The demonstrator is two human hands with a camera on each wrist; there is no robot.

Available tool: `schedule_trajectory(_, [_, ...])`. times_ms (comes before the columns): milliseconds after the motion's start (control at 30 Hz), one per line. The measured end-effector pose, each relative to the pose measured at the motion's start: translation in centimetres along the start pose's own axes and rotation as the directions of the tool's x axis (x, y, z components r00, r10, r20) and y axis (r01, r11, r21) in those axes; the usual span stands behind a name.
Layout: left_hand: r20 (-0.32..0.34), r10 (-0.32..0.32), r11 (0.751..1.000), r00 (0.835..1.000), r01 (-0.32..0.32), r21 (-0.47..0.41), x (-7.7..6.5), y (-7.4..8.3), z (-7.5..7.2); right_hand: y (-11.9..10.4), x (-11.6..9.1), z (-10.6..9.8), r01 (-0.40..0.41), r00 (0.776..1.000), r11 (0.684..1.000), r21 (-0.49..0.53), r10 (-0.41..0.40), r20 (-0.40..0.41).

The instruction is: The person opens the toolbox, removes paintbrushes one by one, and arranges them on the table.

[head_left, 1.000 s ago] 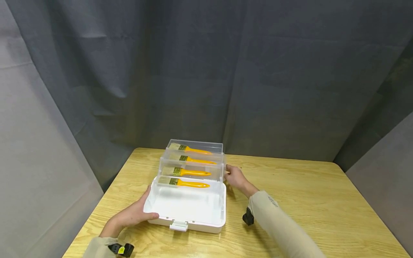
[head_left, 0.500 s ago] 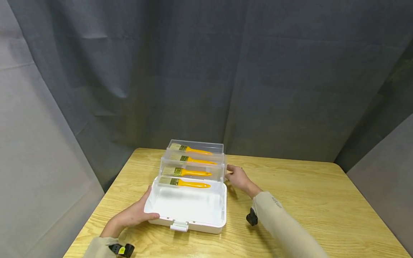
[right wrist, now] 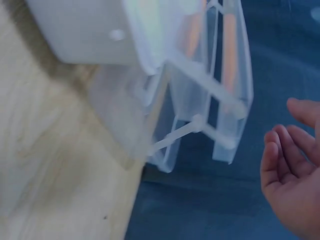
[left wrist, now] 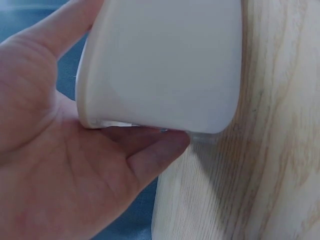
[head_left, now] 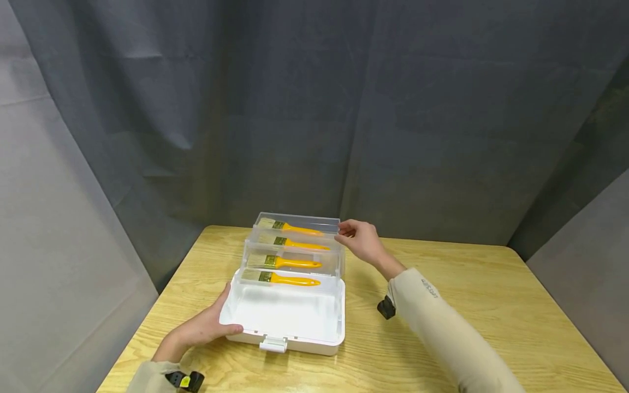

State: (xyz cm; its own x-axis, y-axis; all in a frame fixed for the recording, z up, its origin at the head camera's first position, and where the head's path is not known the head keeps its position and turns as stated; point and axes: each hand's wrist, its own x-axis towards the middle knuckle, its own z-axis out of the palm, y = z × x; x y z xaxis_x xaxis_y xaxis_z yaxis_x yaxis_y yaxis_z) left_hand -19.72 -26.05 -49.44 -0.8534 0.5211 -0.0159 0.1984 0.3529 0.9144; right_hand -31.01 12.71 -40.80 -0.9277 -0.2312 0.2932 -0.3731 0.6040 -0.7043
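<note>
A white toolbox (head_left: 314,346) stands unfolded on the table, its clear plastic trays (head_left: 321,222) stepped up towards the back. Several paintbrushes (head_left: 296,263) with yellow handles and pale bristles lie in those trays, bristles to the left. My left hand (head_left: 203,326) grips the box's left end, thumb over the front rim and fingers along the side; the left wrist view has the white wall (left wrist: 165,60) between thumb and fingers. My right hand (head_left: 362,240) is by the right end of the uppermost tray, fingers loosely bent. A gap separates those fingers (right wrist: 270,160) from the trays in the right wrist view.
The box's white bottom compartment faces up, with a white latch (head_left: 273,344) at its front. Under everything is a wood-grain table (head_left: 467,305). A dark grey curtain (head_left: 417,136) hangs right behind the table, with paler cloth (head_left: 73,245) at the left.
My right hand has risen from beside the lower trays to the right end of the top tray. The left hand, the box and the brushes have stayed in place.
</note>
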Motion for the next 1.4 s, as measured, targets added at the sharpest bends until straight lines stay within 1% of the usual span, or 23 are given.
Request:
schedule_trajectory(133, [-0.003,-0.025,0.999,1.000,0.025,0.027,0.1,0.0,0.0,-1.2,1.0,0.2,0.008,0.997,1.000,-0.026,-0.006,0.081])
schedule_trajectory(267, [0.000,-0.035,0.999,0.999,0.035,0.025,0.2,0.1,-0.1,-2.1,1.9,0.7,0.018,0.983,0.998,-0.067,-0.006,0.181])
schedule_trajectory(333, [-0.002,-0.042,0.999,0.999,0.042,0.025,0.2,0.2,-0.1,-2.3,2.3,1.1,0.038,0.976,0.996,-0.086,-0.019,0.218])
schedule_trajectory(467, [-0.005,-0.060,0.997,0.998,0.061,0.040,0.3,0.3,0.0,-2.2,2.7,1.8,0.070,0.963,0.989,-0.128,-0.034,0.268])
schedule_trajectory(600, [-0.002,-0.058,0.997,0.998,0.058,0.059,0.2,0.3,0.0,-1.7,2.6,2.4,0.098,0.948,0.981,-0.165,-0.042,0.316])
schedule_trajectory(667, [0.002,-0.048,0.997,0.999,0.048,0.058,0.2,0.2,0.0,-1.4,2.6,2.6,0.130,0.944,0.976,-0.175,-0.067,0.324])
schedule_trajectory(733, [0.003,-0.047,0.997,0.999,0.046,0.055,0.2,0.2,0.0,-1.3,2.6,2.8,0.181,0.939,0.965,-0.189,-0.113,0.325])
schedule_trajectory(833, [0.003,-0.049,0.998,0.999,0.049,0.042,0.2,0.3,-0.1,-1.3,2.6,3.1,0.268,0.923,0.938,-0.218,-0.186,0.336])
schedule_trajectory(933, [0.001,-0.059,0.997,0.998,0.059,0.047,0.2,0.3,-0.1,-1.5,2.7,3.3,0.304,0.910,0.923,-0.237,-0.208,0.359])
schedule_trajectory(1033, [0.002,-0.071,0.996,0.997,0.071,0.062,0.1,0.3,0.0,-1.6,2.6,3.4,0.299,0.909,0.921,-0.248,-0.197,0.366])
schedule_trajectory(1133, [0.001,-0.080,0.994,0.997,0.080,0.069,0.0,0.3,0.0,-1.7,2.5,3.5,0.276,0.911,0.933,-0.231,-0.178,0.371])
schedule_trajectory(1267, [-0.005,-0.097,0.993,0.995,0.097,0.073,-0.1,0.3,0.0,-1.8,2.5,3.7,0.224,0.919,0.953,-0.203,-0.137,0.368])
schedule_trajectory(1400, [-0.012,-0.104,0.992,0.994,0.105,0.077,-0.2,0.2,0.0,-1.6,2.7,3.9,0.207,0.924,0.961,-0.182,-0.131,0.359])
